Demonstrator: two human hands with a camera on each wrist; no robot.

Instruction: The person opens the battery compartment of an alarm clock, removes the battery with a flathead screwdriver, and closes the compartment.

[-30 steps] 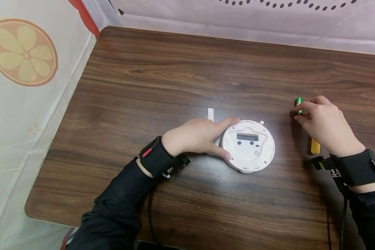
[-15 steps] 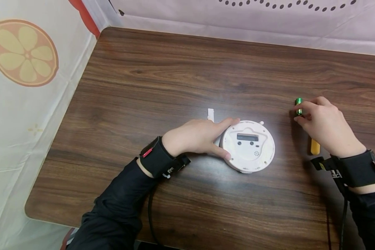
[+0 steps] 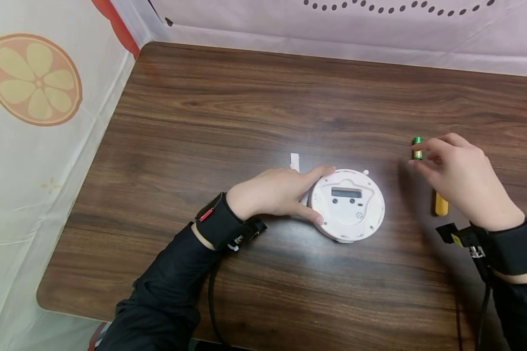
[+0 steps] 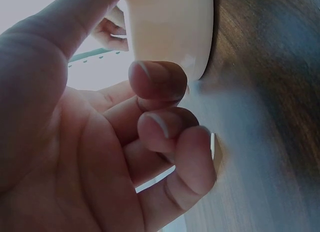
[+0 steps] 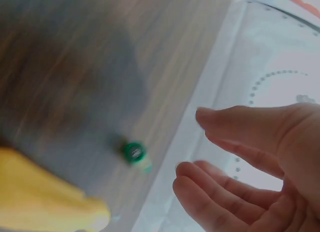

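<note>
A round white device (image 3: 348, 204) with a small dark window lies on the wooden table (image 3: 228, 107). My left hand (image 3: 307, 191) grips its left edge between thumb and forefinger; the left wrist view shows the white rim (image 4: 170, 26) against those fingers (image 4: 159, 81). A small green battery (image 3: 417, 148) stands on end to the right. My right hand (image 3: 427, 157) hovers just beside it with its fingers spread. In the right wrist view the battery (image 5: 135, 154) is clear of the fingertips (image 5: 200, 117).
An orange-yellow stick-like object (image 3: 441, 205) lies on the table under my right hand, also seen blurred as a yellow shape (image 5: 45, 197). A small white piece (image 3: 294, 161) lies just beyond my left hand. Curtains hang along the left and far table edges.
My right hand has let go of the green battery and spread its fingers, leaving the battery standing on the table. The left hand and the white device have not moved.
</note>
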